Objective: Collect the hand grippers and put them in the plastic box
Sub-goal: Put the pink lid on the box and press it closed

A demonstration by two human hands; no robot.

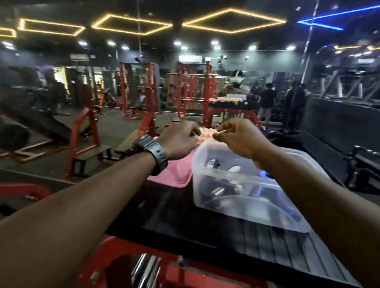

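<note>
While both arms reach forward, left hand [180,140] and right hand [238,138] curl.

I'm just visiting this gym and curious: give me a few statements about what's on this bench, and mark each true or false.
1. The clear plastic box already has things inside. True.
2. A wristwatch is on the right wrist. False: it is on the left wrist.
3. The pink lid covers the box. False: it lies beside the box, to its left.
4. Both hands, left hand and right hand, are raised near the far edge of the box. True.
5. The box sits on the floor. False: it rests on a black ribbed pad.
</note>
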